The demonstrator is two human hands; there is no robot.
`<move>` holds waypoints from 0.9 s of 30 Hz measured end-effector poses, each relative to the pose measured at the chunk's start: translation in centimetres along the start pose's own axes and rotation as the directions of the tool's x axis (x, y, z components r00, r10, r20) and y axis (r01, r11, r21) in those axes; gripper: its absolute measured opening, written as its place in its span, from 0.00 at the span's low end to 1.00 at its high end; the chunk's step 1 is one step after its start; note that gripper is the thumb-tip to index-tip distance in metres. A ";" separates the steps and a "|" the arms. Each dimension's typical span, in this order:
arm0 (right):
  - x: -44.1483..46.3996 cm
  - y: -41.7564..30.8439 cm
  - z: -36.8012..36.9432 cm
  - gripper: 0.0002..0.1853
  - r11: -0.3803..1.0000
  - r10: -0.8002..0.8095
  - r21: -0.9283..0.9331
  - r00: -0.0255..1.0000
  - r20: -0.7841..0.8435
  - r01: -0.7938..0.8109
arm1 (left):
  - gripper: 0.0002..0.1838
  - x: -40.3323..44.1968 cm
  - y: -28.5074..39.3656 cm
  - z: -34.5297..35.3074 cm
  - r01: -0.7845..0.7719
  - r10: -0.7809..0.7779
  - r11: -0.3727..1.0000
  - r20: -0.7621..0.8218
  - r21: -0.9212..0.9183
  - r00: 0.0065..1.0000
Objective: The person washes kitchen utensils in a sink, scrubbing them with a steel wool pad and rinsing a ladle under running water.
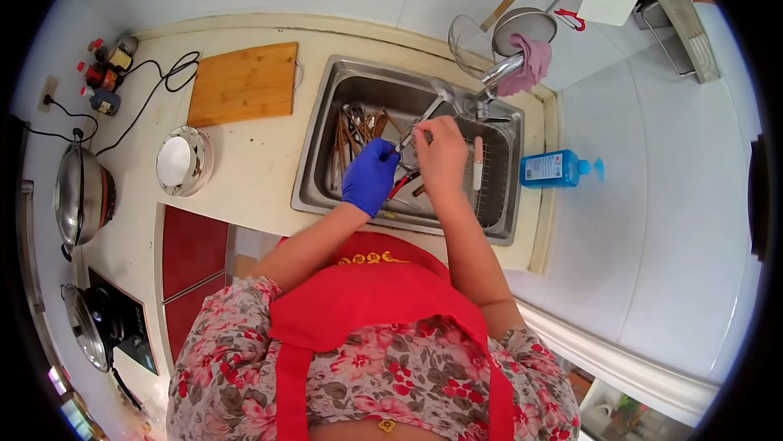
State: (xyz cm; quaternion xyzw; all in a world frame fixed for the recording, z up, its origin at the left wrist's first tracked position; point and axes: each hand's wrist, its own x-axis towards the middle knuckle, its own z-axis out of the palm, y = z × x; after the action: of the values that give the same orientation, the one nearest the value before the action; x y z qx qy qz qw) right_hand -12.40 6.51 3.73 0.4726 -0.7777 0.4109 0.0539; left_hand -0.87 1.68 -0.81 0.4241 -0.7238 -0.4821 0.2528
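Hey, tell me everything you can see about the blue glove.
The blue glove covers the left hand and ends around the wrist, leaving the forearm bare. It is a deep, even blue and looks like thin, close-fitting rubber. It is above the sink, fingers curled, next to the bare right hand. Its fingertips come up close to a metal utensil, but whether they grip it is too small to tell.

Centre frame, over the sink (pixel 319 131), a blue-gloved left hand (pixel 371 176) is curled at the lower end of a metal utensil (pixel 427 111), the bare right hand (pixel 444 154) bunched beside it. Cutlery (pixel 349 127) lies in the sink's left part; a cutting board (pixel 246 84) rests upper left, a blue bottle (pixel 548 169) right of centre.
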 end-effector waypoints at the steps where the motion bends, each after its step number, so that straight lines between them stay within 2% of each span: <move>1: 0.1 0.1 -0.1 0.04 1.000 0.000 0.003 1.000 -0.002 0.000 | 0.08 -0.1 0.4 -0.2 0.071 -0.069 0.996 0.036 -0.057 0.997; 2: 0.2 0.3 -0.3 0.04 0.999 0.037 0.019 0.999 0.015 -0.037 | 0.08 -0.1 0.7 -0.4 0.142 -0.134 0.984 0.076 -0.111 0.988; 3: 0.3 0.4 -0.4 0.04 0.997 0.072 0.031 0.997 0.034 -0.073 | 0.08 0.1 0.3 -0.3 0.140 -0.132 0.984 0.075 -0.111 0.988; 6: -0.4 0.4 0.0 0.03 0.997 0.029 0.074 0.997 0.065 -0.033 | 0.08 0.3 -0.4 0.3 0.119 -0.115 0.990 0.049 -0.072 0.992; 8: -1.2 -0.4 0.2 0.04 0.993 0.060 0.097 0.993 0.105 -0.071 | 0.08 0.4 -0.2 0.1 0.031 -0.033 0.997 -0.029 -0.064 0.999; 10: -1.3 -0.2 0.3 0.04 0.987 0.095 0.115 0.986 0.140 -0.112 | 0.08 0.3 0.4 -0.3 0.038 -0.039 0.999 -0.026 -0.022 0.999; 13: -1.1 0.6 0.2 0.04 0.988 0.050 0.134 0.974 0.220 -0.081 | 0.09 0.0 0.1 -0.2 0.043 -0.041 0.997 -0.032 0.064 0.999; 15: -1.0 0.5 -0.2 0.04 0.998 -0.028 0.065 0.956 0.293 0.009 | 0.09 -0.3 -0.1 0.0 0.038 -0.034 0.993 -0.036 0.108 0.999; 19: -1.2 0.8 0.2 0.04 0.996 -0.089 0.011 0.953 0.291 0.090 | 0.09 -0.3 -1.0 0.2 0.047 -0.044 0.996 -0.051 0.070 0.998; 21: -1.2 2.0 0.1 0.04 0.963 -0.137 -0.186 0.948 0.288 0.195 | 0.08 0.1 -1.2 0.3 0.057 -0.055 0.997 -0.050 0.056 0.997; 22: -1.2 2.5 0.1 0.04 0.962 -0.138 -0.187 0.949 0.284 0.197 | 0.08 0.4 -1.2 0.1 0.071 -0.073 0.997 -0.029 -0.038 0.997; 23: -1.3 3.0 0.1 0.04 0.998 -0.025 -0.049 0.971 0.238 0.037 | 0.07 0.6 -1.2 0.0 0.090 -0.092 0.987 -0.009 -0.133 0.996; 24: -1.5 2.9 0.0 0.04 0.988 0.098 0.097 0.971 0.218 -0.122 | 0.07 0.7 -1.5 0.2 0.096 -0.099 0.986 -0.015 -0.135 0.995; 25: -1.7 2.7 0.0 0.04 0.988 0.096 0.099 0.970 0.225 -0.121 | 0.06 0.7 -1.9 0.6 0.083 -0.089 0.976 -0.024 -0.202 0.996; 27: -1.5 2.2 0.0 0.05 0.943 0.226 0.212 0.962 0.152 -0.255 | 0.06 0.9 -1.9 0.6 0.060 -0.072 0.962 -0.032 -0.267 0.997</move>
State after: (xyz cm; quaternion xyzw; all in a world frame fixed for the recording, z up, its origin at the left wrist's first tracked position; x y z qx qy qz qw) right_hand -13.33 8.04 1.71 0.4019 -0.7787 0.4711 -0.1009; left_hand -1.11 0.82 -2.84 0.4202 -0.6326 -0.5740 0.3062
